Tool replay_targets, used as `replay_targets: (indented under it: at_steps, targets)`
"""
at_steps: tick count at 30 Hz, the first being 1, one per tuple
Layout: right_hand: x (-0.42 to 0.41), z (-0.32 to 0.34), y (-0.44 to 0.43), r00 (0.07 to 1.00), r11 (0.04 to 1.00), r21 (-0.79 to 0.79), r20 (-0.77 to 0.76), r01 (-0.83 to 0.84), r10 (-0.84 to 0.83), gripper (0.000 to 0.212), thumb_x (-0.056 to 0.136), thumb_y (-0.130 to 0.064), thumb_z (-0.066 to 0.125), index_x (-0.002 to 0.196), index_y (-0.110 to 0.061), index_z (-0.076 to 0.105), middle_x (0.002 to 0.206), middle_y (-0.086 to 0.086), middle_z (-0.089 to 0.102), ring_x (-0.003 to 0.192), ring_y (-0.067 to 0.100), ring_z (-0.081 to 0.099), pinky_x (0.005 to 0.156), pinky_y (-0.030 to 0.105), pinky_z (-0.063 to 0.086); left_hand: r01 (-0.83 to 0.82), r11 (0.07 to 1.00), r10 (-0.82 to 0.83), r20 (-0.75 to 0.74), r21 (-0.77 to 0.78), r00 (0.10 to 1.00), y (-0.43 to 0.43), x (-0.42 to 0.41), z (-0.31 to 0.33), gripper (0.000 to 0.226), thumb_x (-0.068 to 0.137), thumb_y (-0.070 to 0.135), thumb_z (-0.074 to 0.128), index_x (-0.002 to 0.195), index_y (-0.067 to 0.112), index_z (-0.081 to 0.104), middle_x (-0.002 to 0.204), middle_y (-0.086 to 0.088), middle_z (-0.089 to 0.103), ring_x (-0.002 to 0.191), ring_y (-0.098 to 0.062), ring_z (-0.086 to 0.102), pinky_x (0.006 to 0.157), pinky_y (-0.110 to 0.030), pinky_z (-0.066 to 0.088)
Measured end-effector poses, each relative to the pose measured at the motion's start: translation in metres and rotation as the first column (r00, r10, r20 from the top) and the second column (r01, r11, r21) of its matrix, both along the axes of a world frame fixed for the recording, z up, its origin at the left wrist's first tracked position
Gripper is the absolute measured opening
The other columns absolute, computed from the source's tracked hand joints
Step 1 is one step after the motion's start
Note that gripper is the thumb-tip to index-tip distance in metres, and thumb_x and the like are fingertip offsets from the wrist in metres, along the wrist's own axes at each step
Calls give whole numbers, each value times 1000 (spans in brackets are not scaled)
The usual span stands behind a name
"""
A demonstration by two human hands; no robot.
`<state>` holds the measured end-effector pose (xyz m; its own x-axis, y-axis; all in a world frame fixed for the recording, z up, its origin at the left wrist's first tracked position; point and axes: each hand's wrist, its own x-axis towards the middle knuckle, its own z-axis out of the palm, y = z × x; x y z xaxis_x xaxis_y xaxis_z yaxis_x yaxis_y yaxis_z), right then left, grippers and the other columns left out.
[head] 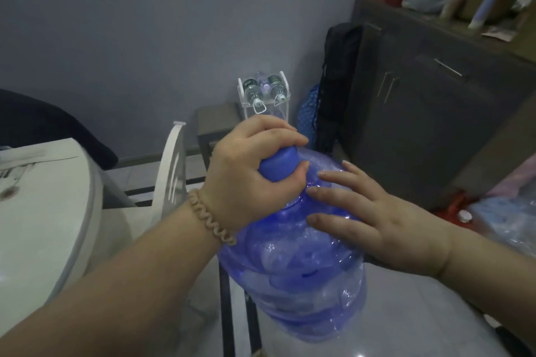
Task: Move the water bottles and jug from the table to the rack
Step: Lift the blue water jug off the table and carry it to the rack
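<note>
The left fingers (290, 130) are curled tight around the blue cap (280, 164), thumb under it, so the left hand (246, 165) grips the jug (304, 269) by its neck. The right fingers (327, 194) lie straight and spread on the jug's shoulder; the right hand (377, 226) is flat, it presses only and grips nothing. We think the neck grip carries the weight and the flat palm stops the big body from swinging. The jug is tilted, cap toward the wall (145, 38), and seems to hang in the air above the floor (406, 313), between the table (37, 197) on the left and the rack (240, 93) ahead by the wall, touching neither. In the rack the bottles (251, 91) lie with their mouths toward us, so we judge the jug is what remains to bring.

The lower part of the rack is hidden behind the left hand, so we cannot tell where the jug will fit. The bottom of the jug is blurred, and we cannot say whether it holds water. The table is cut off at the left edge.
</note>
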<state>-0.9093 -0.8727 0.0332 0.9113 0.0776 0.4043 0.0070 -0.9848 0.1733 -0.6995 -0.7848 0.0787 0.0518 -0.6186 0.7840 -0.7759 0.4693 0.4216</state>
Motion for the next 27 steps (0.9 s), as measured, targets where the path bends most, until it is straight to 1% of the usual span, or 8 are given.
replay_targets:
  at_steps: [3, 7, 12, 16, 19, 21, 23, 27]
  targets:
    - [16, -10, -38, 999, 999, 34, -41, 7, -6, 64, 80, -16, 73, 134, -16, 39, 141, 16, 39, 134, 40, 32, 102, 64, 33, 8, 999, -8, -7, 35, 1000, -42, 16, -13, 23, 68, 9, 79, 89, 8, 71, 93, -6, 64, 86, -13, 62, 79, -25, 50]
    - [49, -26, -89, 998, 996, 74, -32, 57, -54, 68, 74, -8, 78, 131, -14, 42, 136, 19, 50, 130, 42, 38, 98, 66, 36, 31, 997, -29, -27, 78, 999, -105, 49, -30, 24, 66, 6, 80, 88, 8, 71, 93, -6, 64, 85, -13, 62, 80, -25, 50]
    - [98, -35, -160, 997, 995, 68, -15, 79, -79, 67, 76, -14, 78, 132, -18, 41, 141, 11, 36, 133, 37, 32, 103, 65, 31, 63, 995, -64, 14, 75, 998, -181, 100, -34, 24, 66, 6, 79, 89, 7, 71, 93, -6, 63, 85, -11, 61, 80, -21, 48]
    - [142, -34, -225, 998, 997, 55, 6, 55, -56, 69, 76, -11, 77, 133, -19, 40, 140, 10, 36, 134, 37, 30, 106, 63, 27, 11, 999, -12, 24, 53, 1000, -238, 141, -29, 23, 69, 9, 79, 90, 7, 71, 94, -7, 64, 86, -12, 61, 80, -20, 48]
    - [174, -37, -273, 1000, 999, 42, 16, 6, -7, 66, 78, -8, 74, 134, -19, 40, 141, 10, 36, 135, 37, 29, 107, 62, 26, -28, 998, 27, 19, 53, 999, -274, 170, -29, 22, 69, 8, 79, 89, 7, 71, 94, -8, 64, 87, -13, 61, 80, -23, 49]
    - [200, -42, -313, 999, 998, 41, 22, -46, 45, 60, 82, -13, 71, 134, -19, 40, 141, 10, 36, 136, 37, 29, 106, 63, 27, -69, 995, 67, 23, 65, 997, -303, 194, -31, 23, 68, 8, 79, 90, 7, 71, 94, -7, 64, 87, -12, 61, 80, -22, 49]
    - [230, -48, -351, 993, 992, 50, 17, -119, 118, 55, 87, -17, 67, 135, -20, 40, 142, 9, 36, 136, 37, 30, 105, 64, 29, -141, 987, 139, 37, 73, 990, -328, 216, -35, 23, 67, 9, 78, 89, 7, 71, 94, -7, 64, 86, -10, 60, 80, -20, 47]
    - [293, -55, -416, 973, 970, 75, 40, -231, 228, 53, 88, -15, 66, 135, -20, 41, 143, 9, 36, 135, 38, 32, 103, 64, 31, -264, 961, 262, 33, 85, 965, -371, 264, -40, 22, 67, 10, 78, 87, 5, 71, 93, -8, 63, 86, -11, 60, 79, -20, 47]
